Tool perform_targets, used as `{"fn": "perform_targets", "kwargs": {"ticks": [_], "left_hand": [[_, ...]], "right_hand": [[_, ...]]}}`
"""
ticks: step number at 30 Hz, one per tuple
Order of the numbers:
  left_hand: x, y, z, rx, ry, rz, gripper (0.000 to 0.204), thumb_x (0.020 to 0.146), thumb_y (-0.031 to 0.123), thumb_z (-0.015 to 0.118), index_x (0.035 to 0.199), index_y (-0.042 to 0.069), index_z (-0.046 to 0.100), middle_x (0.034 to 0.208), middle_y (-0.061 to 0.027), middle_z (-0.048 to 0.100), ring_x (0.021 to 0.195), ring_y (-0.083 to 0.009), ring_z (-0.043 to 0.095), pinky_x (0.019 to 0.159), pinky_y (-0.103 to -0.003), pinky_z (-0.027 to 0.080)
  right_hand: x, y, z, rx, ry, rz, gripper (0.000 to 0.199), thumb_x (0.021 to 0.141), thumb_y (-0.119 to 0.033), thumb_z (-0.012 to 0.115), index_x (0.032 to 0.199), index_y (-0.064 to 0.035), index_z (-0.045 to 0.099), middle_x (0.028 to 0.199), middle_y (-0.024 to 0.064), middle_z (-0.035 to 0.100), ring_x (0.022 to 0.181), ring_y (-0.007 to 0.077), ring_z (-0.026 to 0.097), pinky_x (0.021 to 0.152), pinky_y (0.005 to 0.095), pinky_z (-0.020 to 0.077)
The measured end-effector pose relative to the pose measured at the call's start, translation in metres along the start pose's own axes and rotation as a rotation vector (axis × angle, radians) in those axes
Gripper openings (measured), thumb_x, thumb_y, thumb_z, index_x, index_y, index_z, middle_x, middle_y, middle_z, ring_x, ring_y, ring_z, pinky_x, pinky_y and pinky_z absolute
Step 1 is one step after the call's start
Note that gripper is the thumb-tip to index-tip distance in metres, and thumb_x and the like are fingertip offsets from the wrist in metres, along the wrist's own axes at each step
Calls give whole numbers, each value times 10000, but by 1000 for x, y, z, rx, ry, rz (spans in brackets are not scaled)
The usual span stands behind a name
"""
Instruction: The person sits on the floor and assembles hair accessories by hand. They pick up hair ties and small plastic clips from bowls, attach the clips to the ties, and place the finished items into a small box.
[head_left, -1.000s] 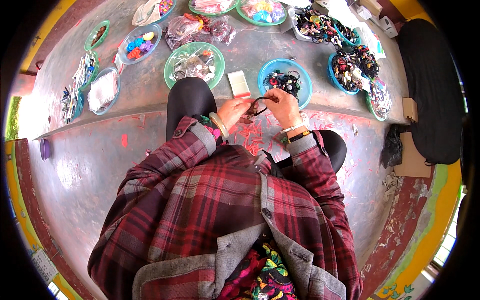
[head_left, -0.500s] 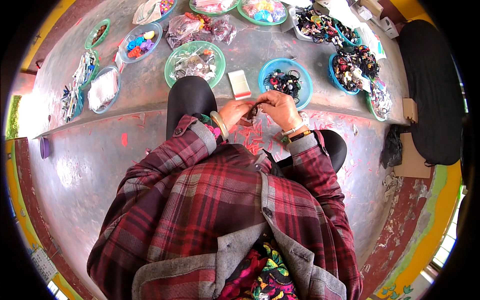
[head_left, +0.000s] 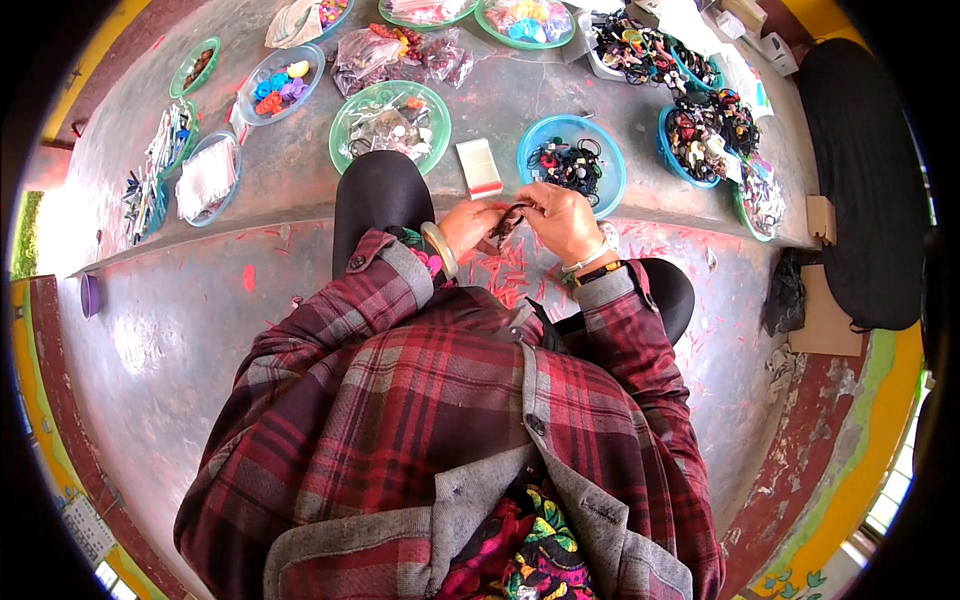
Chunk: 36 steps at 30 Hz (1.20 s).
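Head view, looking down at a seated person in a red plaid shirt. The left hand (head_left: 470,225) and right hand (head_left: 562,218) meet above the knees, at the near edge of the grey counter (head_left: 290,180). Between them sits a small dark loop (head_left: 510,218), apparently a hair tie or cord; its exact make is too small to tell. The fingers of both hands are narrowed to a pinch on it, one hand at each end.

Judged by its look, the loop is very light, soft and probably stretchy: it should bend freely and slip if held loosely. A fingertip pinch at two opposite points seems the best hold.

Just beyond the hands lie a blue bowl (head_left: 608,150) of dark bands, a small white-and-red box (head_left: 479,167) and a green bowl (head_left: 345,130) of clear packets. Further bowls of coloured pieces stand at the far left and far right.
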<state>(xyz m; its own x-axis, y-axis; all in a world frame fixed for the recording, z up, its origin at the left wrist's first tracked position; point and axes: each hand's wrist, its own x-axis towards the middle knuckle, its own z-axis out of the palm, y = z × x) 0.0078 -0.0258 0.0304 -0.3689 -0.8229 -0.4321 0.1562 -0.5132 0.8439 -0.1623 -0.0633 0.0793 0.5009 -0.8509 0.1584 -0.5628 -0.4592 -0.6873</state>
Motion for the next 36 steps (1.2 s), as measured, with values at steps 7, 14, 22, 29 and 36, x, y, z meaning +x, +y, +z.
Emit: {"fn": "perform_targets", "kwargs": {"ticks": [7, 14, 22, 29, 36], "left_hand": [[-5, 3, -2, 233, -85, 183, 345, 863, 233, 409, 1113, 23, 520, 957, -46, 564, 858, -154, 561, 604, -317, 530], [-8, 10, 2, -1, -7, -23, 351, 857, 227, 402, 1123, 29, 516, 907, -50, 557, 823, -148, 560, 604, -309, 524], [-8, 9, 2, -14, 3, -41, 333, 860, 248, 398, 1091, 48, 531, 855, -34, 557, 776, -129, 558, 611, -298, 513], [-8, 6, 2, -79, -22, -60, 298, 857, 264, 408, 1017, 50, 540, 851, -32, 561, 761, -128, 561, 614, -288, 506], [-8, 5, 1, -163, -10, -57, 290, 850, 274, 434, 978, 36, 540, 842, -43, 568, 739, -124, 558, 625, -284, 500]], "right_hand": [[-3, 4, 3, -256, -44, -246, 76, 712, -122, 515, 700, -76, 574, 659, 113, 575, 627, 305, 572, 543, 402, 448], [-3, -2, 2, -275, -11, -159, 59, 703, -98, 533, 712, -56, 574, 674, 123, 562, 650, 310, 559, 575, 396, 447], [-2, -2, 6, -250, 14, -189, 42, 680, -82, 552, 692, -43, 561, 681, 122, 554, 674, 310, 547, 589, 392, 442], [-4, 0, 15, -303, -108, -268, 48, 660, -99, 540, 687, -75, 572, 683, 109, 557, 680, 294, 559, 564, 388, 448], [-6, 17, 25, -73, -103, -110, 99, 663, -109, 535, 715, -96, 619, 707, 95, 562, 716, 284, 568, 596, 377, 456]]}}
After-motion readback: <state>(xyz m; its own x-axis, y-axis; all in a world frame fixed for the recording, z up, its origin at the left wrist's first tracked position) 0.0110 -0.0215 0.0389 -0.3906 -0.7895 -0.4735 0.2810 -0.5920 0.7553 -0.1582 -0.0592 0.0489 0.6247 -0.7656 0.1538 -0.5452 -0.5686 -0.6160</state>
